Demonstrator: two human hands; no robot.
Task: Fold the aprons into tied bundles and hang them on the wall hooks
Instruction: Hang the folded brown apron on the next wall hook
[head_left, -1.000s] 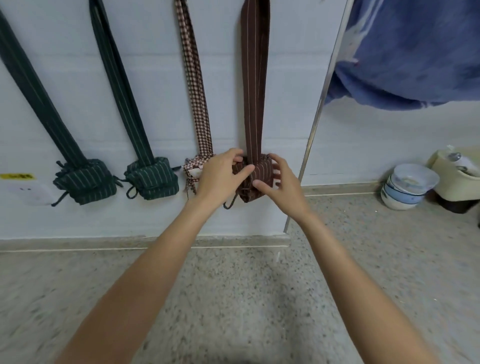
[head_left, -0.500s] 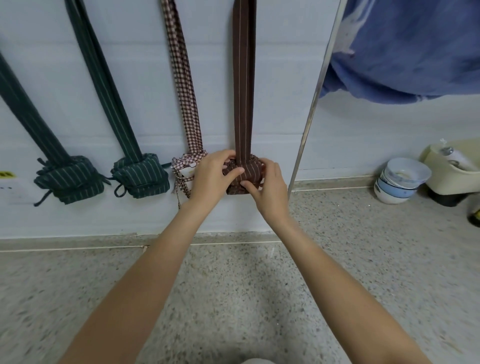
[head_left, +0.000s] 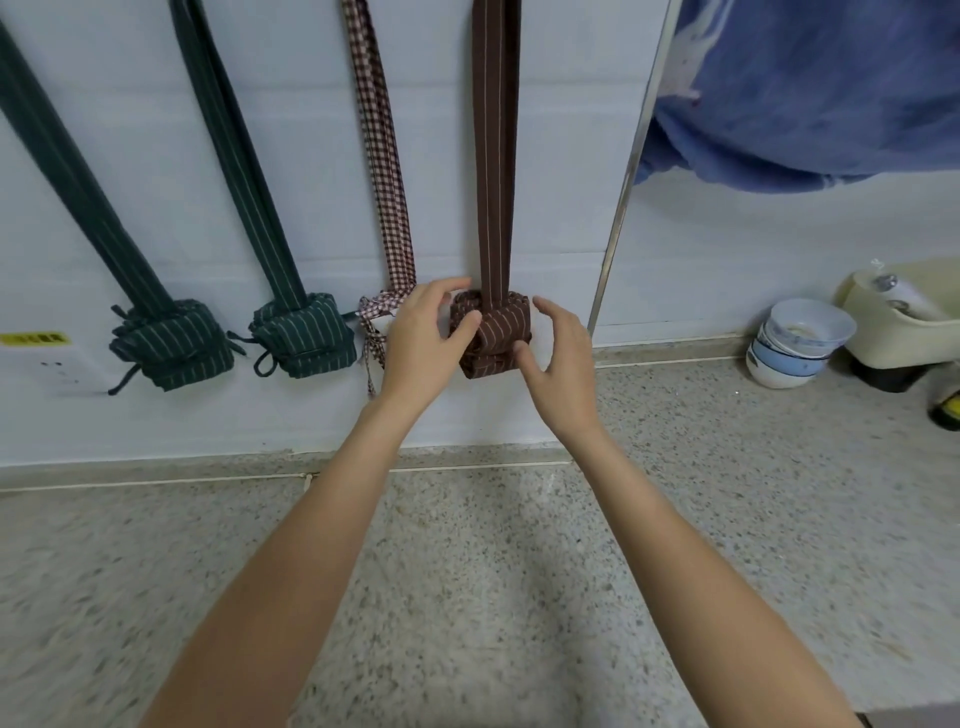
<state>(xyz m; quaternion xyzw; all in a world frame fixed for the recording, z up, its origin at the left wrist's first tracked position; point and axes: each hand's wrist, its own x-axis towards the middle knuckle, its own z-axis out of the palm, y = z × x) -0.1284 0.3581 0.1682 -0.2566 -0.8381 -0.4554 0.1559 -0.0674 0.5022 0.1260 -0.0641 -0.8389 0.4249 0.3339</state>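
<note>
A brown striped apron bundle (head_left: 496, 332) hangs against the white wall by its long strap (head_left: 496, 156), which runs up out of view. My left hand (head_left: 421, 345) holds the bundle's left edge between thumb and fingers. My right hand (head_left: 563, 358) is spread just right of the bundle, with only the thumb tip at its lower right corner. A checked bundle (head_left: 375, 307) hangs to the left, mostly hidden behind my left hand. Two green striped bundles (head_left: 171, 345) (head_left: 304, 338) hang further left. No hooks are in view.
Stacked bowls (head_left: 795, 343) and a cream tub (head_left: 904, 322) stand on the speckled floor (head_left: 467, 571) at the right. Blue cloth (head_left: 805, 88) hangs at the upper right, beyond a metal wall strip (head_left: 628, 171). A wall socket (head_left: 57, 370) sits low at the far left.
My right hand has let go of the brown bundle and spread its fingers slightly to the right. My left hand stays on the bundle's left side.
</note>
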